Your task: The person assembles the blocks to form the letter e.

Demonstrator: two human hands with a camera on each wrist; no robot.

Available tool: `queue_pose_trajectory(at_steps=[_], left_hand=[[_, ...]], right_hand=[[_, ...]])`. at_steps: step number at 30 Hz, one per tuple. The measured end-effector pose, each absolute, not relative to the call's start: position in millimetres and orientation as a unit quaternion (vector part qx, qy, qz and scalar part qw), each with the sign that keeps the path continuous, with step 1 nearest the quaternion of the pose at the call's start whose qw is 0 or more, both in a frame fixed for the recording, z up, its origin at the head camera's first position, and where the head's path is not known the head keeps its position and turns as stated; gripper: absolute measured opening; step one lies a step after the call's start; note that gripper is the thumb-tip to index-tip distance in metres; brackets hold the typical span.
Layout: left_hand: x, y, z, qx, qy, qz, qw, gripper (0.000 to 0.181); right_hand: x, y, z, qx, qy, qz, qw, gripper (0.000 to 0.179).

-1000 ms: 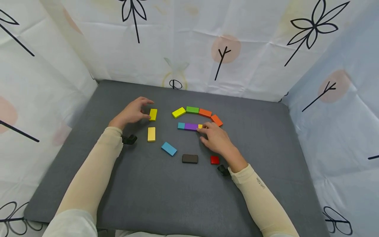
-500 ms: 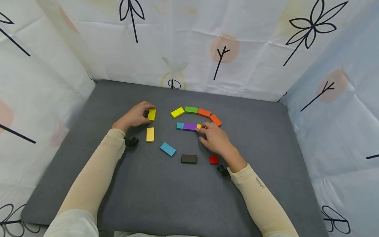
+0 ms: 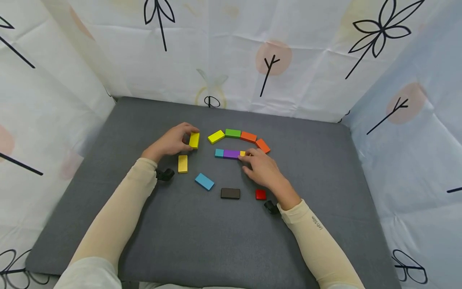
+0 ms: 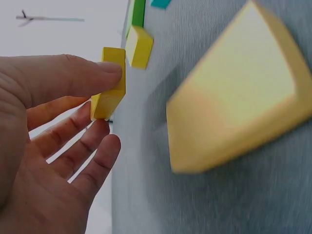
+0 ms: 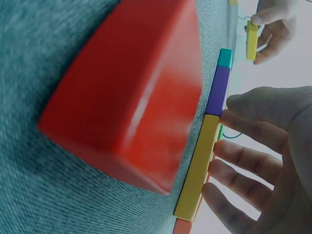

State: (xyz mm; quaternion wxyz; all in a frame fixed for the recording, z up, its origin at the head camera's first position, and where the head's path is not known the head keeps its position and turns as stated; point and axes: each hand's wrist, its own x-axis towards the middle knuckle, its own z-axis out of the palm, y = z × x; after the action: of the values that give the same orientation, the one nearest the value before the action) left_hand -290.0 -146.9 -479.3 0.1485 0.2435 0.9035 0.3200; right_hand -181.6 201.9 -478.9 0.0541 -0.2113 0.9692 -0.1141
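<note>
My left hand (image 3: 175,139) pinches a yellow block (image 3: 194,141) between thumb and fingers, to the left of the arc of blocks. In the left wrist view that block (image 4: 111,80) appears lifted off the table. My right hand (image 3: 264,167) lies over the right part of a straight row, its fingers loosely extended at a long yellow block (image 5: 199,168). Left of this block, the row continues with a purple block (image 3: 231,154) and a teal block (image 3: 219,153). Behind the row curve a yellow block (image 3: 216,137), a green block (image 3: 233,133) and two orange blocks (image 3: 248,137).
Nearer me lie a pale yellow block (image 3: 183,164), a light blue block (image 3: 204,182), a dark brown block (image 3: 230,193) and a red block (image 3: 260,194), spaced apart. All sit on a grey table (image 3: 202,241), with patterned white curtains (image 3: 231,36) behind and beside it.
My left hand has closed its fingers around the yellow block and carried it to the right, toward the arc. My right hand stays at the straight row.
</note>
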Motion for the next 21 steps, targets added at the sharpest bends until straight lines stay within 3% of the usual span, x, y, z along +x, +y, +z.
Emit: queue_pose_trajectory(at_steps=[21], left_hand=[[-274, -101, -485, 0.268, 0.905, 0.284, 0.166, 0.059]], right_hand=[[-182, 203, -480, -0.211, 0.969, -0.120, 0.054, 0.041]])
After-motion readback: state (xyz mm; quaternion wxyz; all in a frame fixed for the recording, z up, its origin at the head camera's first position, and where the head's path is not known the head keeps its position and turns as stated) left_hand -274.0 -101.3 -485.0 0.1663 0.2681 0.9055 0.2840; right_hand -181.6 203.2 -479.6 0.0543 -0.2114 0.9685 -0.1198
